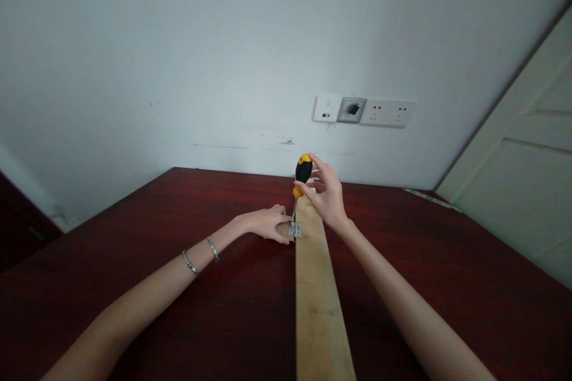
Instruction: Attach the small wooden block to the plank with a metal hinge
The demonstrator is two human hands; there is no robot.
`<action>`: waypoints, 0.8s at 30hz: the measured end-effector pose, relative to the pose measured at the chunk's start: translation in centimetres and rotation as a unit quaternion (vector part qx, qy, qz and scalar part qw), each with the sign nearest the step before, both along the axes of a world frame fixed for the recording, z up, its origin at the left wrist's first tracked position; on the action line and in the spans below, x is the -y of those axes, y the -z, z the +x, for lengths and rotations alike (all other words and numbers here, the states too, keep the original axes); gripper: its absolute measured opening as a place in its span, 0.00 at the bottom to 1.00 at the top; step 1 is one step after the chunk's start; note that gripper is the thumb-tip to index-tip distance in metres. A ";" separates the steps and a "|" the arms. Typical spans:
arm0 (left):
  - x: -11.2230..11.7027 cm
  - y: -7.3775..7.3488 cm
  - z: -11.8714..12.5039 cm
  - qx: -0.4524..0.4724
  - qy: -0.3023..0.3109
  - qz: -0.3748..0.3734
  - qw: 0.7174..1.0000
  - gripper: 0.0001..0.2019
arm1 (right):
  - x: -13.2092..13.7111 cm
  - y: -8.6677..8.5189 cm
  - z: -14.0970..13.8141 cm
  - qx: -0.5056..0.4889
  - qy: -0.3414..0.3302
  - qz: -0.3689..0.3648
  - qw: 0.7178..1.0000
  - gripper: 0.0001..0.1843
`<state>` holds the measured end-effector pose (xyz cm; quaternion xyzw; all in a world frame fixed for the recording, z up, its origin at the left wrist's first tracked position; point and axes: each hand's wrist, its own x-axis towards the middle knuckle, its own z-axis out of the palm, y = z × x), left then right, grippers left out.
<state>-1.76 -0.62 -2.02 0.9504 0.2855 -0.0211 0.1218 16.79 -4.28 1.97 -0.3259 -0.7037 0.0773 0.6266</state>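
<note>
My right hand [328, 195] is closed around the black and yellow handle of a screwdriver [304, 169]. The screwdriver stands nearly upright, and its shaft runs down to a small metal hinge [295, 229]. The hinge lies across the seam between a long wooden board [318, 303] and a small piece of wood [284, 230]. On the left of the seam, my left hand [268, 223] grips the small piece, thumb on the near side and fingers on the far side. Any screw under the tip is too small to make out.
Everything rests on a dark red wooden table [214, 321], its far edge close to a white wall [223, 59]. Wall sockets [388, 113] sit just above the table, right of the screwdriver. A pale panelled door [527, 149] stands at the right.
</note>
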 end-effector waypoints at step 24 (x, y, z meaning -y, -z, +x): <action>0.1 -0.5 0.1 -0.016 0.002 0.004 1.000 0.28 | 0.3 -3.3 0.8 0.122 -0.054 -0.084 0.988 0.38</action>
